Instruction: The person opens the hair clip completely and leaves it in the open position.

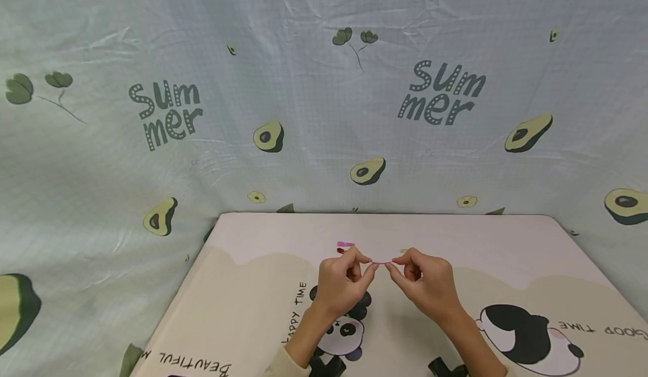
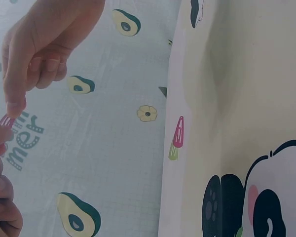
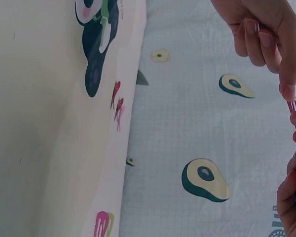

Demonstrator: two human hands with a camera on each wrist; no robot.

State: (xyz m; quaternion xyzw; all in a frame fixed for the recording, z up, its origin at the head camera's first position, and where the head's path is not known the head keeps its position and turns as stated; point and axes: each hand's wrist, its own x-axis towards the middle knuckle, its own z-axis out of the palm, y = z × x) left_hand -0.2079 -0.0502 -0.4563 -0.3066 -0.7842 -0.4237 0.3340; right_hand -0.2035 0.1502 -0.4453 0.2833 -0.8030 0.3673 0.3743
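A pink snap hair clip (image 1: 382, 263) is held up between the two hands above the table, its thin edge facing the head view. My left hand (image 1: 340, 281) pinches one end between thumb and forefinger. At the other end, my right hand (image 1: 430, 281) pinches it the same way. In the right wrist view the slotted face of the hair clip (image 3: 295, 106) shows between the fingertips. The other fingers of both hands are curled in toward the palms.
Behind the hands, a pink clip (image 1: 346, 244) and a red clip (image 1: 341, 250) lie on the table at left. At right a pink clip (image 2: 178, 132) overlaps a green clip (image 2: 173, 152). An avocado-print sheet (image 1: 314, 95) hangs behind the table. Dark objects (image 1: 448, 367) show near the front edge.
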